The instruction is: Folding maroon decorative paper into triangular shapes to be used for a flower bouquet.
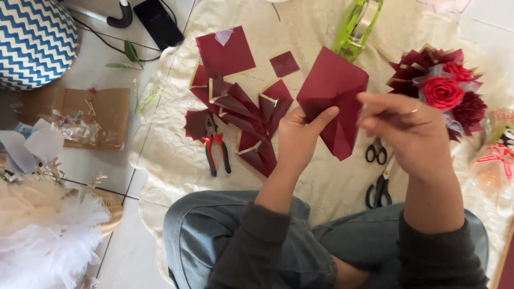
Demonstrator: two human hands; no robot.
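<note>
Red-handled pliers [217, 148] lie left of centre on a cream cloth [170, 152], among loose dark red paper pieces [226, 53]. A green tape dispenser [357, 24] sits at the top, a rose bouquet [441, 92] at upper right, black scissors [378, 190] below it, and a zigzag cushion [25, 30] at upper left.

You hold a dark red, square-cut sheet of wrapping paper [335, 96] raised above the cream cloth. It stands tilted, one corner pointing up, its lower part folded into a narrower creased flap that hangs down to a point. Your left hand [299, 137] pinches its lower left edge; your right hand [405, 131] meets its right side.
</note>
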